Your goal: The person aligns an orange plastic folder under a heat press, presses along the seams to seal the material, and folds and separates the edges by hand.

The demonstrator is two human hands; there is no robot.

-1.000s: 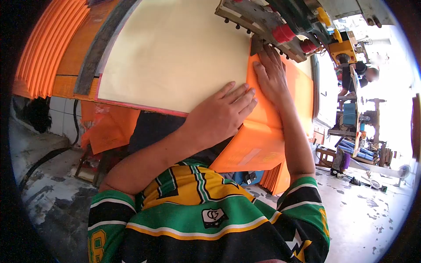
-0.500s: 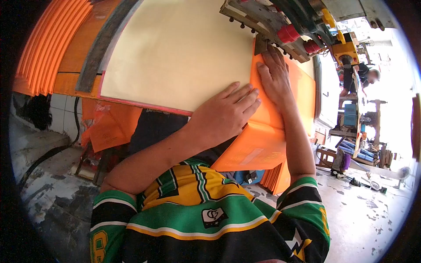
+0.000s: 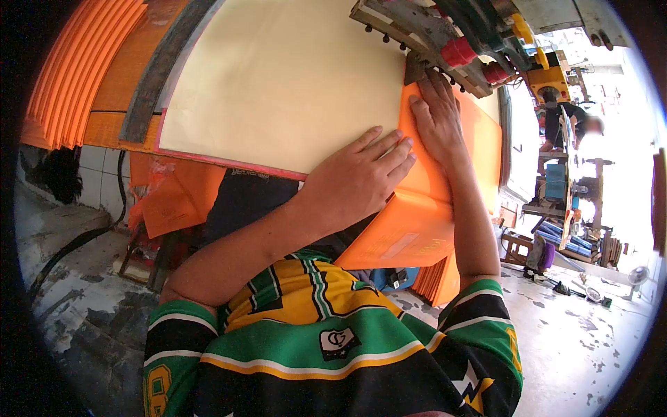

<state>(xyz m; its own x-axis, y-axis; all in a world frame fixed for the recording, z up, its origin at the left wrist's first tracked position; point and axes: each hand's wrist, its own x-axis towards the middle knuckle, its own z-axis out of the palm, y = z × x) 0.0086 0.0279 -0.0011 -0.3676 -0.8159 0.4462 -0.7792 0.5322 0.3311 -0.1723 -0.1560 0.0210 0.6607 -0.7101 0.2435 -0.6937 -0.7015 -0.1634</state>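
An orange sheet [image 3: 424, 167] lies over the right side of the cream board [image 3: 285, 83], and its printed lower part hangs over the front edge. My left hand [image 3: 358, 174] rests across the cream board's lower right and the sheet's left edge, fingers somewhat spread. Flat on the orange sheet is my right hand [image 3: 438, 118], its fingers reaching up beside a small dark metal plate [image 3: 415, 68]. The fingertips are close under the machine head [image 3: 424, 35], which has red knobs. Neither hand grips anything.
Folded orange sheets [image 3: 83, 62] stand stacked at the upper left, next to a dark metal bar [image 3: 163, 73]. More orange sheets [image 3: 436, 281] are below the hanging part. A person [image 3: 573, 121] is bent over at the far right, near a yellow machine part [image 3: 549, 80].
The view has shifted slightly, moving the machine and board a little to the right in the picture. Both hands keep nearly the same places on the sheet and board.
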